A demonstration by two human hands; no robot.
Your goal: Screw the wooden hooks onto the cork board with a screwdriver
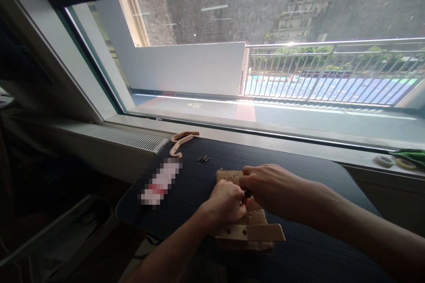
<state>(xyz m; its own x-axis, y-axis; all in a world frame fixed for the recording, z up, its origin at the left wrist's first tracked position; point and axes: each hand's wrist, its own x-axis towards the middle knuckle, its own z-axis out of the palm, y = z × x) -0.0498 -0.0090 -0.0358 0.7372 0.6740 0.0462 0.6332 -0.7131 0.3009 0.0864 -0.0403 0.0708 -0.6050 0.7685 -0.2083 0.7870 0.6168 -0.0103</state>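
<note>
Wood block (229, 175) looked tan, pitted; right hand (265, 181) gripped dark tool (246, 195); left hand (226, 201) curled, hold unclear; black table (191, 190) stood by window (212, 22).

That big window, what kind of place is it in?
Probably an indoor workspace: beside the big window stands a dark table with curved wooden pieces at its edge, and a railing shows outside.

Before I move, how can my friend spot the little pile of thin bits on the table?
Under the big window stands a black table. Near its far edge, beyond the left hand and just right of the two curved wooden pieces, lies the little pile. Unlike those bent pieces, it is a jumble of short, thin, straight bits, like screws or nails.
</note>
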